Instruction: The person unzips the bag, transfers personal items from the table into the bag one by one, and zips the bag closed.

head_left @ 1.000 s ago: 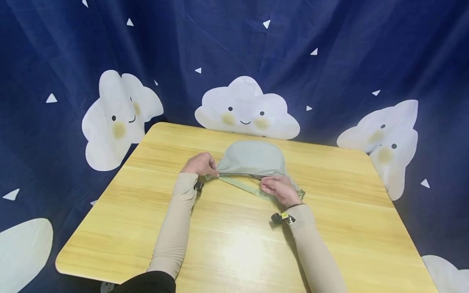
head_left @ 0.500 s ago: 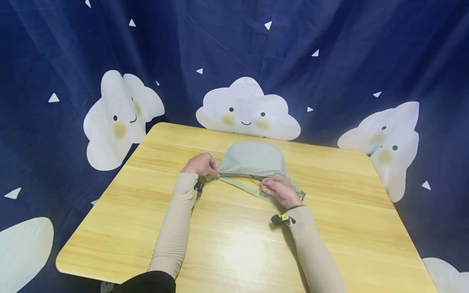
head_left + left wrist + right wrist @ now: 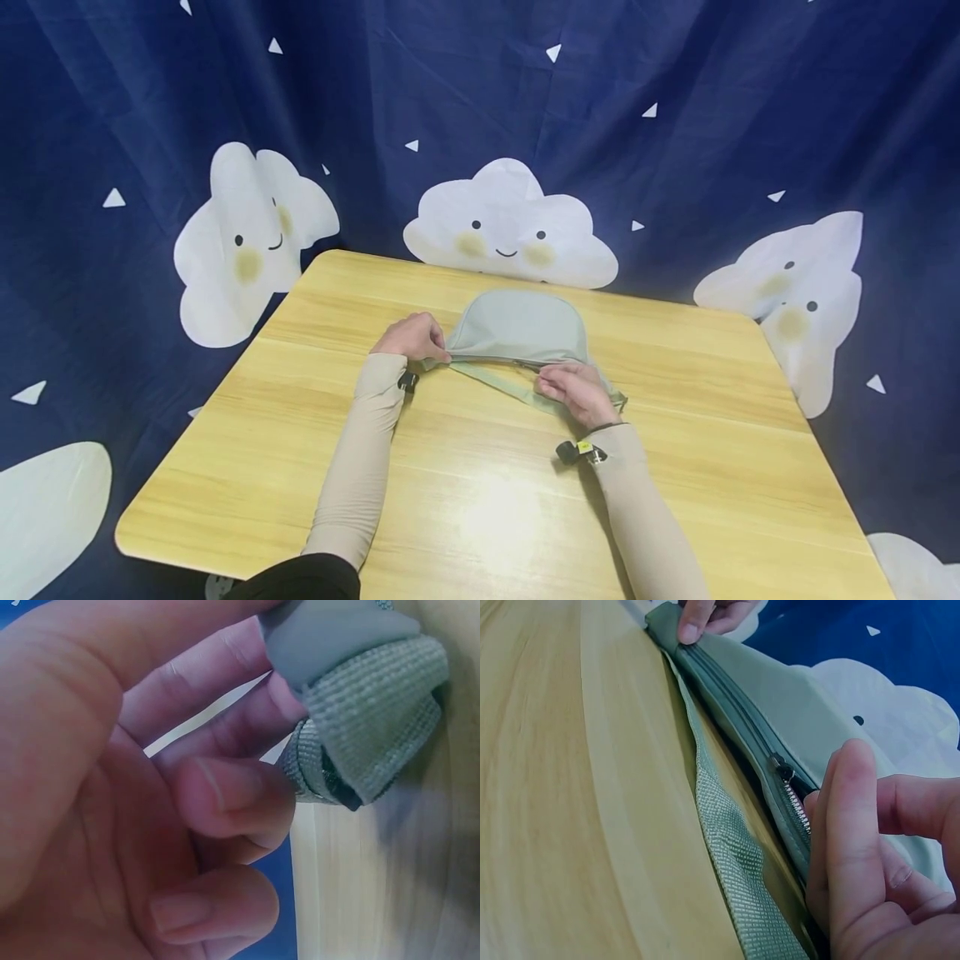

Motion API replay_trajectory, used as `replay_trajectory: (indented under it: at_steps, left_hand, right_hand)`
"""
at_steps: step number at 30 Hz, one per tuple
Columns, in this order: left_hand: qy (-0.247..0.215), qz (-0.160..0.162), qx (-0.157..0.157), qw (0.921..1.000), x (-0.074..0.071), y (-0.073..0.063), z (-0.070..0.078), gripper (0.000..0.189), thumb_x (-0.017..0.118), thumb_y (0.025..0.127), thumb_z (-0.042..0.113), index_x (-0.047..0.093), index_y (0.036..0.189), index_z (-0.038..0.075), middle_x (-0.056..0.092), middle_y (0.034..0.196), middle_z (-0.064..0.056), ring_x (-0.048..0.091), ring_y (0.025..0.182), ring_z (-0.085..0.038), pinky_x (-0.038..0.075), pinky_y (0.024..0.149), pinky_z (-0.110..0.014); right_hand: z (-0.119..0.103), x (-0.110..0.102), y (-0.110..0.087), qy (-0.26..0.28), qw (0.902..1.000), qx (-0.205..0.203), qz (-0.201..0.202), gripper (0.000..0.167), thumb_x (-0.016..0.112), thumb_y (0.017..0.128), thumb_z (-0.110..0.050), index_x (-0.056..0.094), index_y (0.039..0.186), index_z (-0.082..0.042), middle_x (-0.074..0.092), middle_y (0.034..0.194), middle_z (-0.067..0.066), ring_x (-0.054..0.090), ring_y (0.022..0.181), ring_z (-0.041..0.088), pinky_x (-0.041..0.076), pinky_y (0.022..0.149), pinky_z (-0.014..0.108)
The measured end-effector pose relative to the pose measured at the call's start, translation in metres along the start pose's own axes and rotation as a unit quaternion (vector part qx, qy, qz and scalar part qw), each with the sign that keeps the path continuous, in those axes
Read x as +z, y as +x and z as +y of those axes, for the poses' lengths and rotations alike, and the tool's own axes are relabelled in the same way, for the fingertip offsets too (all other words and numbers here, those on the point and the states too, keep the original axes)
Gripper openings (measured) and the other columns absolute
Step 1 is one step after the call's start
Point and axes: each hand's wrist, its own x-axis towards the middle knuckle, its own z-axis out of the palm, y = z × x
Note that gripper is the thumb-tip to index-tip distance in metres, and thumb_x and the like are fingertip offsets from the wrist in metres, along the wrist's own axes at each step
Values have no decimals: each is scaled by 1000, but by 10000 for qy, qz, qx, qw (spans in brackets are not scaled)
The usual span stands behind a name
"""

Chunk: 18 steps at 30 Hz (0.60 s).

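A pale green waist bag lies flat on the wooden table, its rounded side away from me and its zipper edge towards me. My left hand pinches the bag's left corner, where the webbing strap is folded in the left wrist view. Near the right part of the zipper, my right hand pinches the dark zipper pull. Silver teeth show beside the slider on the side nearer my right hand. The fingertips there partly hide the pull. A loose length of strap runs along the bag's near edge.
The light wooden table has rounded corners. Behind it hangs a dark blue curtain with white clouds and small triangles. Small black cameras are worn on both wrists, over beige sleeves.
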Motion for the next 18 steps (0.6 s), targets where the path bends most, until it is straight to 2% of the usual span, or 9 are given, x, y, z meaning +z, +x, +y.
replay_trajectory:
  at_steps: [11,18]
  left_hand:
    - [33,-43,13,10000,-1,0,-1,18,85,84,33,76,73,22,72,83,6,57,76,-17,47,65,-32]
    - [-29,-47,29,10000,-1,-1,-2,19,85,84,33,76,72,22,71,79,6,57,73,-17,47,64,-32]
  right_hand:
    - [0,-1,0,63,10000,-30,30,14,55,97,13,66,104,9,76,84,6,74,77,10,63,77,19]
    - [0,-3,-1,67,9998,-81,141,13,56,97,13,66,104,9,76,85,6,75,77,10,63,77,18]
